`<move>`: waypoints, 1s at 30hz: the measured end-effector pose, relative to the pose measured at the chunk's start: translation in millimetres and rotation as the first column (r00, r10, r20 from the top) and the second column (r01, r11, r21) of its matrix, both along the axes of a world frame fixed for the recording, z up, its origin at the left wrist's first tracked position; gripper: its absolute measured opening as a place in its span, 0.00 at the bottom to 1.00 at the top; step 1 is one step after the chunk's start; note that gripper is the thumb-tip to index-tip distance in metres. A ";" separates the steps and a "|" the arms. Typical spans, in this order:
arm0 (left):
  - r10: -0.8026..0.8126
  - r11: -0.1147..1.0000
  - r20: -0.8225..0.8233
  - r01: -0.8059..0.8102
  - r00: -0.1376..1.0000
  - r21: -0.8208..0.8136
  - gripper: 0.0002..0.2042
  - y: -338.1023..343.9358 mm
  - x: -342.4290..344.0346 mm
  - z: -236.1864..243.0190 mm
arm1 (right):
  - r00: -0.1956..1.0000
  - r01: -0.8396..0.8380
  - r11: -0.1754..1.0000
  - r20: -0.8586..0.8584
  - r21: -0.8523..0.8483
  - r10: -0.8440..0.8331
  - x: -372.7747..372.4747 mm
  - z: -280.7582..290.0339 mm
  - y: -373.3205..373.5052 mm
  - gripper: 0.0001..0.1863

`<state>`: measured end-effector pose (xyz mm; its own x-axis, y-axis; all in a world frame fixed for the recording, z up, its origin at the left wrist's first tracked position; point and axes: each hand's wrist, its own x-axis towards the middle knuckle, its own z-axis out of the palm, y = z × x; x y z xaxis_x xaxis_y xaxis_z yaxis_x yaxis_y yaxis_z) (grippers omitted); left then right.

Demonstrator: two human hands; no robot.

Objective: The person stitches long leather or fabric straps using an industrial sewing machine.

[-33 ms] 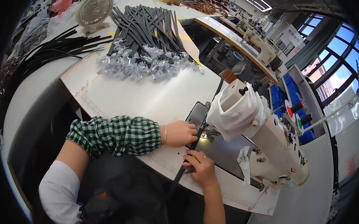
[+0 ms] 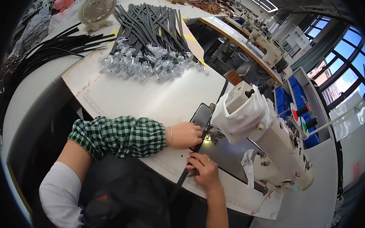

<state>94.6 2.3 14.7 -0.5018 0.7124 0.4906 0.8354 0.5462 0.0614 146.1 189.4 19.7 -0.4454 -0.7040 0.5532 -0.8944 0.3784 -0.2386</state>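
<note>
A black strap (image 2: 181, 181) runs from below my right hand up to the lit needle area of a white sewing machine (image 2: 276, 146). My left hand (image 2: 185, 135), its forearm in a green-and-black checked sleeve cover, has its fingers bent down on the strap beside the needle. Nearer to me, my right hand (image 2: 205, 170) pinches the strap between thumb and fingers. A small dark object (image 2: 192, 172) shows under its palm; its kind I cannot make out. A flat dark thing with rounded corners (image 2: 201, 115) lies just beyond my left hand.
Many black straps with clear plastic-wrapped ends (image 2: 152, 61) lie at the back of the white table (image 2: 150, 98). More black strips (image 2: 67, 46) and a beige fan (image 2: 97, 8) are at left. A white cloth covers the machine head (image 2: 239, 116). Thread spools (image 2: 300, 111) stand at right.
</note>
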 end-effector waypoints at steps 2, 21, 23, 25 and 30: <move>0.060 0.987 0.037 -0.054 0.997 -0.153 0.08 3.8 -2.7 4.7 | 1.000 -0.010 1.000 0.003 0.010 0.010 -1.0 -0.9 0.2 0.11; -0.106 0.989 0.022 0.103 0.994 0.109 0.11 -10.4 -14.0 -9.6 | 0.999 -0.053 0.998 -0.010 0.023 0.053 -0.4 -0.5 3.0 0.10; -0.098 0.992 0.069 0.092 0.993 0.091 0.12 -11.6 -13.4 -8.3 | 0.998 -0.056 0.998 -0.012 0.024 0.056 -0.1 0.4 1.9 0.09; -0.106 0.990 0.074 0.098 0.992 0.102 0.13 -11.8 -13.5 -8.4 | 0.999 -0.039 0.999 -0.036 0.025 0.040 0.5 0.5 1.5 0.09; -0.096 0.991 0.087 0.087 0.992 0.103 0.14 -13.1 -13.5 -9.8 | 1.000 -0.007 1.000 0.004 0.018 0.007 3.7 -1.9 1.4 0.09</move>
